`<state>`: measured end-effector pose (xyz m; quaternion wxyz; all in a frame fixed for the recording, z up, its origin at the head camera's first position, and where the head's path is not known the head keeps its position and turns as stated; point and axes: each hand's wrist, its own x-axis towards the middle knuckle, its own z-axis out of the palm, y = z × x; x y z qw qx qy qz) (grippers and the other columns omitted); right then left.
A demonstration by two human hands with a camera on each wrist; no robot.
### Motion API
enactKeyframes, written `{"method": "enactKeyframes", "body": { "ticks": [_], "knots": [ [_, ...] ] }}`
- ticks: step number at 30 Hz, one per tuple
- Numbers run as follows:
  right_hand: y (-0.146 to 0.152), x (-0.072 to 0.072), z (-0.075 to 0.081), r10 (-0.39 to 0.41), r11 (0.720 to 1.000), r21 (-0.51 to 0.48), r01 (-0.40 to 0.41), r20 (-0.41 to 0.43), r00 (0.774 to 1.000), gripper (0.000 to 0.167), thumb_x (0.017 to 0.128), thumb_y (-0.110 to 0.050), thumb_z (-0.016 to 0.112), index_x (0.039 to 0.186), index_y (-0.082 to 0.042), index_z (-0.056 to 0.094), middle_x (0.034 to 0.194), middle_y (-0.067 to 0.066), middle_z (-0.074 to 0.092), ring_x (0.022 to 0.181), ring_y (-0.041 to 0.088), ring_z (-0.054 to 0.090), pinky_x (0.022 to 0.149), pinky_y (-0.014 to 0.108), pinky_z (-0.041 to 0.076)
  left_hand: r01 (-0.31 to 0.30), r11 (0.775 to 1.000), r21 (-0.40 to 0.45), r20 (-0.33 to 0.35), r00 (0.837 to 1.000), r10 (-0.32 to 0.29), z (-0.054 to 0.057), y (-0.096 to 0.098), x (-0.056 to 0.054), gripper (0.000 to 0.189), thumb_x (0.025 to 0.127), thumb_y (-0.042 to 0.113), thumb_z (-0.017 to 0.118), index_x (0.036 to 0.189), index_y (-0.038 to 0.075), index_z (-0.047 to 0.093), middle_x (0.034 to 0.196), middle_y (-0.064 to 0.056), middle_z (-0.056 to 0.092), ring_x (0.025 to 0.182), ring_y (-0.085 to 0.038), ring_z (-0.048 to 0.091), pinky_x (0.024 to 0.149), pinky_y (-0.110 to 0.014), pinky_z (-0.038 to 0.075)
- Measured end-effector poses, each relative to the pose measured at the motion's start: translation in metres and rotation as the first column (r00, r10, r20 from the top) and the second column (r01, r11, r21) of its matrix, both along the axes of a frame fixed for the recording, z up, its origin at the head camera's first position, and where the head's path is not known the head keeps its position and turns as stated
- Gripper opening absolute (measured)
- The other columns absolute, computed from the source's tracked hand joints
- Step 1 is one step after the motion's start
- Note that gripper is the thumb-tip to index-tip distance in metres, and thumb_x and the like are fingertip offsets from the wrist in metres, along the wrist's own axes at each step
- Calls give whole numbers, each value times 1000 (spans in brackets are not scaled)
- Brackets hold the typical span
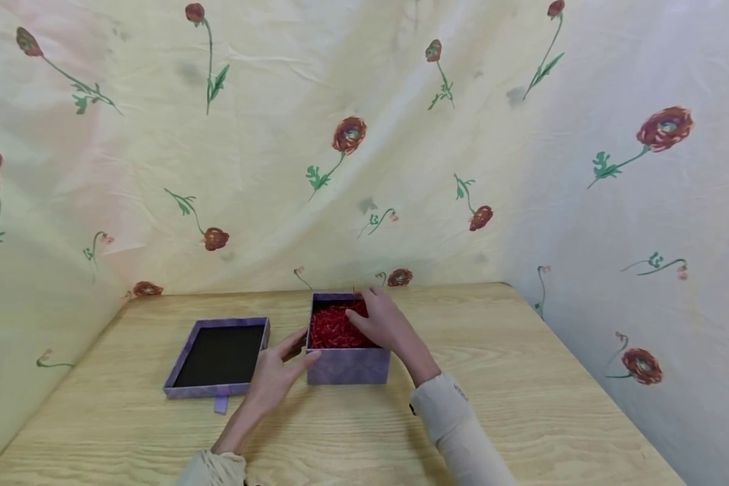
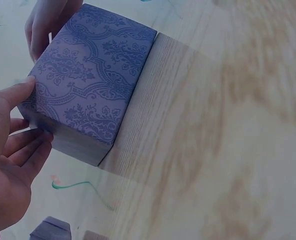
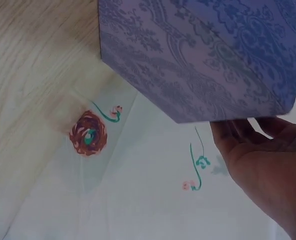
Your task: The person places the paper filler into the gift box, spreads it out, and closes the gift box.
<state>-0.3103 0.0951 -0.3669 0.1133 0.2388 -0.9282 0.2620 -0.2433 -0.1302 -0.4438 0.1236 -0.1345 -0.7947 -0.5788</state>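
A purple box [image 1: 347,368] with a raised floral pattern stands upright on the table, its top uncovered. Crinkled red shredded paper [image 1: 331,327] fills its inside. My left hand [image 1: 273,378] holds the box at its front left corner; in the left wrist view the thumb lies on the patterned front and the fingers touch the side. Over the right part of the box, my right hand [image 1: 381,320] reaches in at the shredded paper. Box wall and hand hide its fingertips, also in the right wrist view, so whether they grip anything is unclear.
Left of the box lies a purple-rimmed lid [image 1: 169,391] with its black inside facing up. A short purple ribbon tab [image 1: 221,403] sticks out from its front edge. Behind the wooden table [image 1: 492,432] hangs a cream cloth [image 1: 267,155] printed with red flowers.
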Motion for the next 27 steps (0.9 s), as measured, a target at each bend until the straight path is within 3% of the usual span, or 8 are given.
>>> {"method": "enactKeyframes", "body": {
  "ticks": [6,12,16,19,23,25,27],
  "knots": [
    [-12,-11,-2,-38,995,96,26,128,991,58,103,-27,66,146,9,51,143,27,53,129,42,55,104,54,48,7,1000,10,10,1000,-7,1,-1,0,60,96,28,78,149,8,58,141,-17,62,126,-35,62,101,-47,52],
    [-22,-14,-5,-35,982,191,-5,203,979,53,106,-28,62,145,7,53,145,24,53,128,37,57,104,52,49,3,1000,-4,-4,1000,-3,-1,-2,0,60,95,28,78,148,8,58,140,-18,62,125,-35,62,99,-47,53],
    [-24,-15,-5,-20,961,272,-43,222,975,45,107,-29,60,137,3,62,132,19,64,118,33,64,97,48,53,0,1000,-4,1,1000,0,-1,-2,-1,60,95,28,79,148,8,58,141,-17,61,126,-35,62,100,-47,53],
    [-25,-15,-5,-6,944,322,-70,227,974,35,107,-29,59,123,0,69,108,12,71,98,27,69,85,43,56,4,1000,4,12,1000,-4,-1,-3,-1,61,95,28,79,148,9,58,141,-16,61,126,-34,61,100,-47,52],
    [-26,-15,-7,-2,934,349,-81,230,973,27,108,-29,58,100,-7,70,78,3,61,71,19,60,69,38,50,7,1000,11,13,1000,-7,0,-2,-1,60,95,27,79,148,9,58,141,-16,62,126,-34,62,101,-47,52],
    [-25,-15,-7,7,938,335,-84,225,974,26,108,-28,58,100,-7,70,79,4,62,72,20,61,70,38,50,6,1000,11,5,1000,-6,-1,-1,-1,60,95,27,79,148,8,58,140,-17,62,126,-34,62,100,-46,53],
    [-22,-14,-6,24,947,307,-92,217,976,29,108,-29,58,111,-3,71,93,9,69,86,24,67,78,41,54,7,1000,9,-4,1000,-7,-2,-1,-2,60,95,27,79,148,7,58,140,-17,62,125,-34,62,100,-46,53]
  ]
}}
